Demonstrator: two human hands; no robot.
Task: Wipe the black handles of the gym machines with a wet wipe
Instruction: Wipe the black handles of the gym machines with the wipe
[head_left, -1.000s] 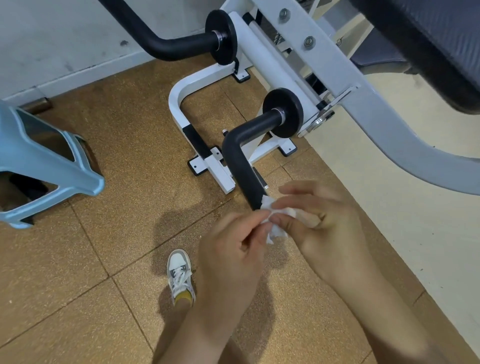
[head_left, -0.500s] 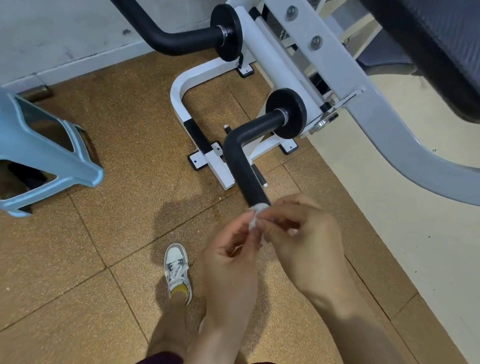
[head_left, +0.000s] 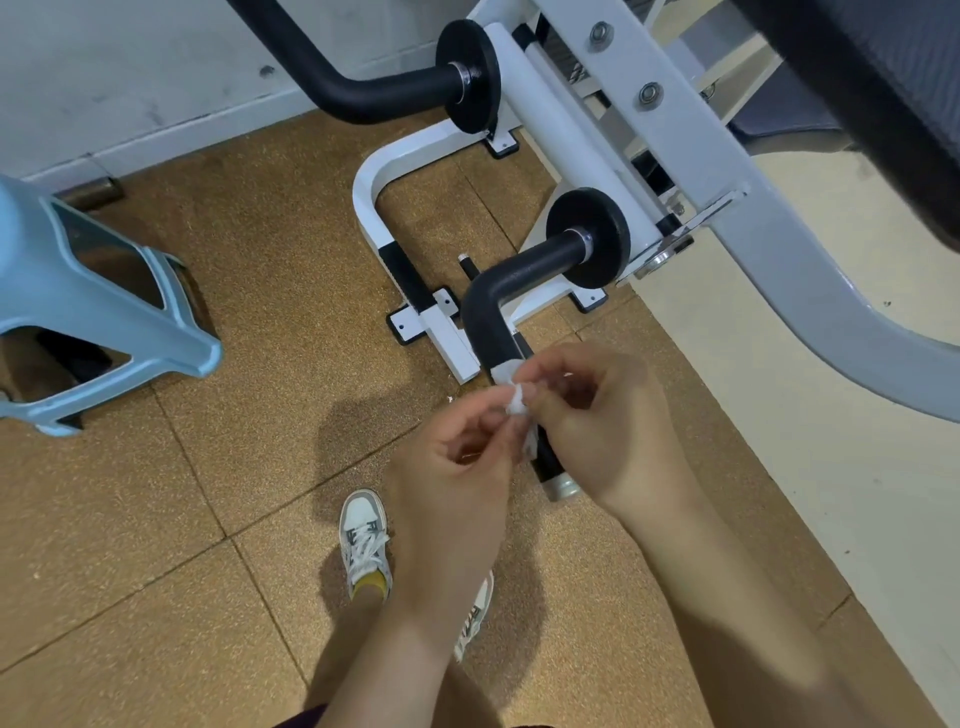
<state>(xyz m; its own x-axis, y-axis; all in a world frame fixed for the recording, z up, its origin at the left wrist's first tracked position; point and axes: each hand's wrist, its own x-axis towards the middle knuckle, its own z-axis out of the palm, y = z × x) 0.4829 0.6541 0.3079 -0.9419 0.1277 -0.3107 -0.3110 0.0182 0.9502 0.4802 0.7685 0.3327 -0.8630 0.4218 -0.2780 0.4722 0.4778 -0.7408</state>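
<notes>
A bent black handle juts from the white gym machine toward me, ending in a silver cap. A small crumpled white wet wipe lies against the handle's lower stretch. My left hand and my right hand both pinch the wipe with their fingertips, just above the handle, hiding part of it. A second black handle sticks out higher up, at the far side of the machine.
The white machine frame and its floor bracket stand ahead. A grey curved arm and dark padded seat fill the right. A light blue plastic stool stands at left. My shoes are on the cork-coloured floor.
The camera has shifted so the handle's silver end now shows below my hands. Both hands keep pinching and working the wipe, now over the handle's lower part.
</notes>
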